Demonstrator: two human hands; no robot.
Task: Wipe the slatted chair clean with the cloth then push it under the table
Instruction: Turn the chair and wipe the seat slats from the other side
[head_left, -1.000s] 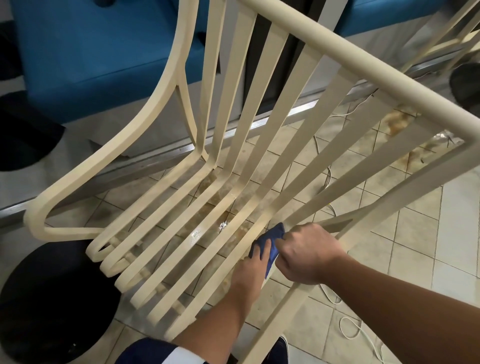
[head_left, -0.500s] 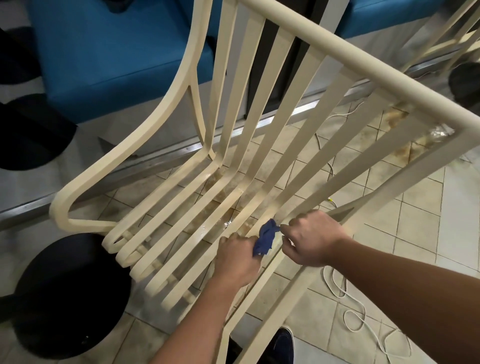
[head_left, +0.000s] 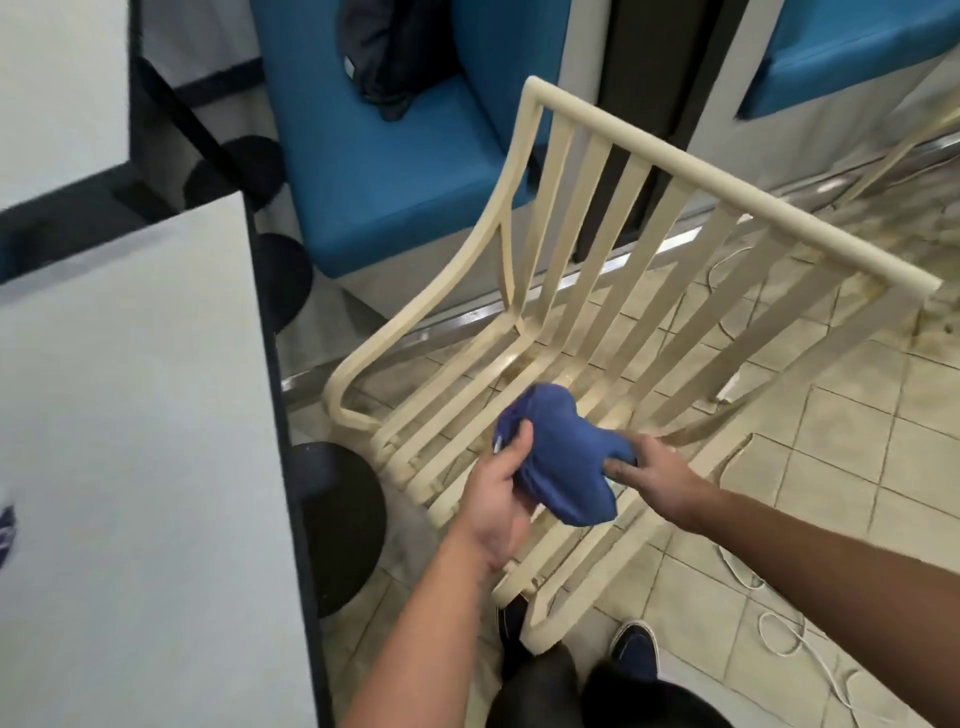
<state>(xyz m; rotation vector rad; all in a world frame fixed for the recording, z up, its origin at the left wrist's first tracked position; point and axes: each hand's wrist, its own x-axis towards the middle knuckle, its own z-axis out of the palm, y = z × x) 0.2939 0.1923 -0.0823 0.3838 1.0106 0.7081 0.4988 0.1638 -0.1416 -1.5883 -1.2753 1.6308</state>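
Slatted chair (head_left: 597, 270), cream, centre frame on the tiled floor (head_left: 857, 467). Long axis of the slats runs 7 to 1 o'clock: seat front at 7, facing the worktop (head_left: 130, 415); top rail of the back at 1 to 2 o'clock. Seat slats look stained and wet near the bend

Cloth (head_left: 561, 462), blue, bunched, over the front half of the seat, stretched between both hands, long side 10 to 4 o'clock. Can't tell if it touches the slats

Left hand (head_left: 498, 499) at the cloth's 8 o'clock end, grip closed round the cloth, thumb on top. Right hand (head_left: 654, 473) at the 3 o'clock end, grip narrow, fingertips pinching a cloth corner; hand is above the chair's right side rail

Around:
- Worktop fills the left of frame, white with a black edge, just beside the chair's front left corner
- Black round base (head_left: 337, 525) on the floor between the worktop edge and the seat front, in the chair's way toward 8 o'clock; second base (head_left: 283, 278) at 10 o'clock
- Blue bench (head_left: 389, 171) at 11 to 12 o'clock behind the chair's left arm, dark bag (head_left: 395, 52) on it
- Shoe (head_left: 636, 649) at 6 o'clock, just beside the chair's near front corner
- White cable (head_left: 779, 639) loose on the floor at 4 to 5 o'clock, near the chair's right side
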